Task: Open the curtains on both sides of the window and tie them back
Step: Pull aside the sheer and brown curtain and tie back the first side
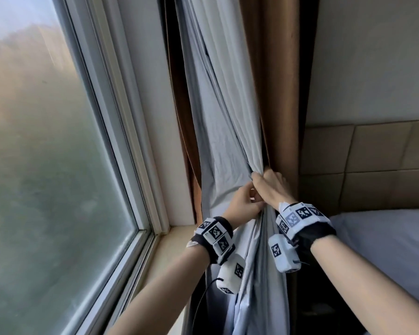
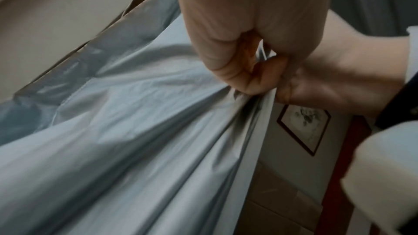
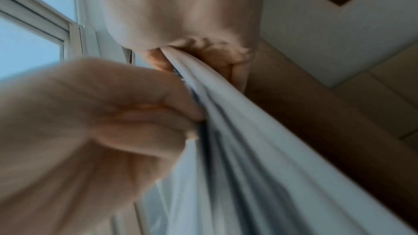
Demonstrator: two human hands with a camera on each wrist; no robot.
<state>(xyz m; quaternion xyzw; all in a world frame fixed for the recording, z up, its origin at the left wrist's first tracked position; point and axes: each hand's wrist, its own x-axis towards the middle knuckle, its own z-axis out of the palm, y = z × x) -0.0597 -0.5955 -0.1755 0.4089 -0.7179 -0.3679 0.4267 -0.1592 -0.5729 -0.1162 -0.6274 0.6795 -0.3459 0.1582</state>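
Note:
The curtain (image 1: 223,131), with a pale grey lining and a brown face (image 1: 278,93), hangs gathered at the right side of the window (image 1: 46,141). Both hands hold the bunched folds at sill height, touching each other. My left hand (image 1: 248,199) pinches the lining from the window side, fingers curled. My right hand (image 1: 264,180) grips the bunch just above it. The left wrist view shows my left hand (image 2: 246,71) pinching the curtain's (image 2: 135,131) edge. In the right wrist view my right hand (image 3: 194,47) is closed round the grey folds (image 3: 248,149). No tie-back is in view.
A window sill (image 1: 177,235) runs below the glass, left of the curtain. A bed with a white sheet (image 1: 385,250) lies close on the right under beige padded wall panels (image 1: 373,160). A framed picture (image 2: 305,126) hangs on the wall.

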